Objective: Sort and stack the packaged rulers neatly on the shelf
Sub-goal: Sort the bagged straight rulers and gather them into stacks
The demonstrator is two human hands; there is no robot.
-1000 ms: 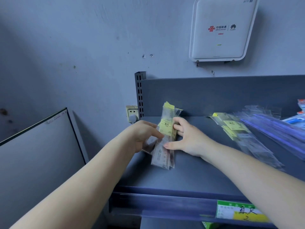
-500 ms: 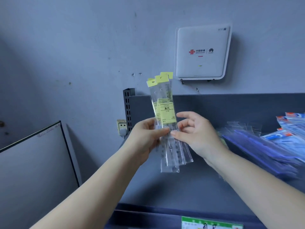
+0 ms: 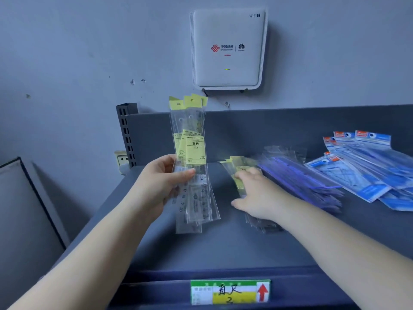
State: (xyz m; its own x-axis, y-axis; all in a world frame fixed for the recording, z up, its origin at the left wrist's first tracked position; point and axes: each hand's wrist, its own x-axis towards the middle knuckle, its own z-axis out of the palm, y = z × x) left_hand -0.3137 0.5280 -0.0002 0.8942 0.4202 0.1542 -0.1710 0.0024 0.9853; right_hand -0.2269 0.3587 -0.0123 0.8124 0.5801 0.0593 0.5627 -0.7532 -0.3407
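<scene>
Grey shelf (image 3: 223, 247): left hand (image 3: 156, 186) now alone pinches the upright ruler packets (image 3: 194, 175); right hand (image 3: 257, 193), released, presses spread fingers on more packets (image 3: 240, 168) beside them, gathering continues.

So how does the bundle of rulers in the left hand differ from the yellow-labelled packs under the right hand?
The bundle stands upright in the air, gripped by the left hand; the yellow-labelled packs lie flat on the shelf. The bundle shows sharp, with printed labels; the packs are blurred and partly hidden by the right hand, which rests on them. Both are clear sleeves with yellow labels.
</scene>
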